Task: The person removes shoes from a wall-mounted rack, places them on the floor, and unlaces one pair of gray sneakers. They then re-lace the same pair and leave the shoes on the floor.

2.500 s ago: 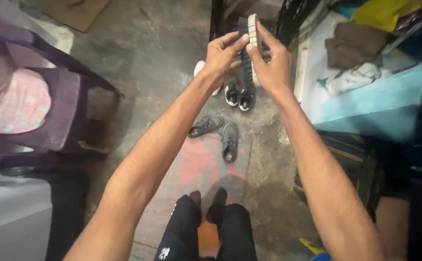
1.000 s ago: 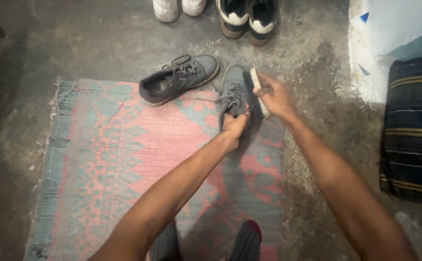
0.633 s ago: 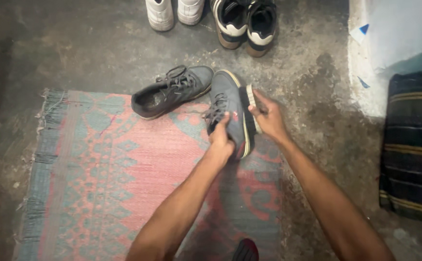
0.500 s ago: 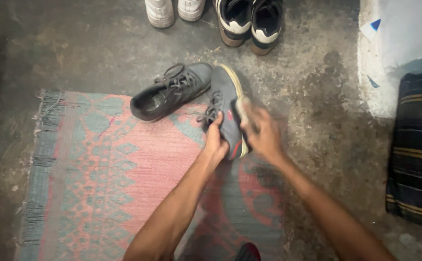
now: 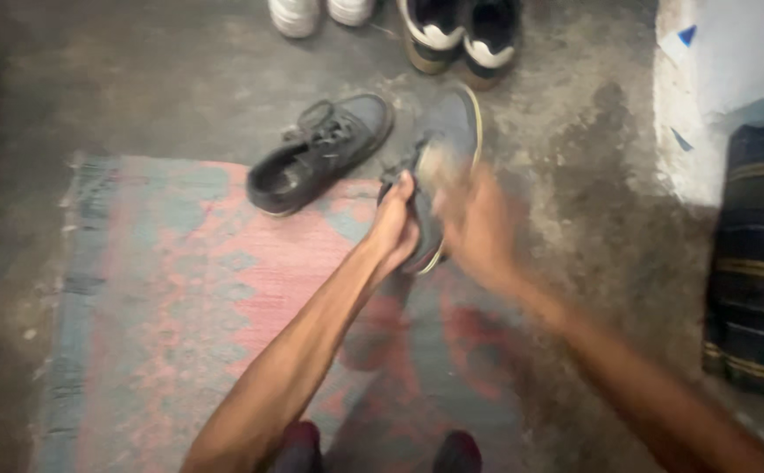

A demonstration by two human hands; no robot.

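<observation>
Shoe (image 5: 446,140) in left hand (image 5: 397,229) points toe away, tilted.

The grey shoe (image 5: 448,144) you held in your left hand (image 5: 397,229) looked like matt suede or cloth, with a smooth pale rubber rim at the sole. Your right hand (image 5: 478,229) was too blurred to show the brush's material. The other grey shoe (image 5: 322,151) had the same dull finish and cord laces. The rug (image 5: 180,289) was flat-woven cloth, faded and coarse; the floor (image 5: 154,79) was rough, stained concrete.
</observation>
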